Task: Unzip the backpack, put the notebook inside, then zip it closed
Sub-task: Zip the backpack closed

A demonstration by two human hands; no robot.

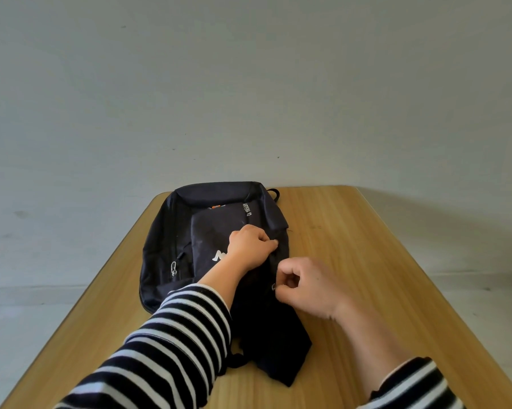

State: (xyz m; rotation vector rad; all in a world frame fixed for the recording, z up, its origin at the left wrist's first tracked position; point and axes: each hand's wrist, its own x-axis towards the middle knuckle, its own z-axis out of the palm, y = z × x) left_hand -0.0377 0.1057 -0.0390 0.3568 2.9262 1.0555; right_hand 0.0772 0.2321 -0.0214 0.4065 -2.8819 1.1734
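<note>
A black backpack [172, 231] lies flat on the wooden table [352, 246], front side up, with white lettering and a white logo. My left hand [250, 246] rests on its right side, fingers pinching the fabric by the zipper line. My right hand [305, 286] is just below it at the backpack's right edge, thumb and forefinger pinched on a small metal zipper pull [274, 287]. No notebook is in view. A second metal pull [173, 268] hangs on the backpack's left side.
A plain pale wall stands behind the table's far edge. Bare wood stretches to the right of the backpack and along the near edge. A black strap loop [274, 192] sticks out at the backpack's far right corner.
</note>
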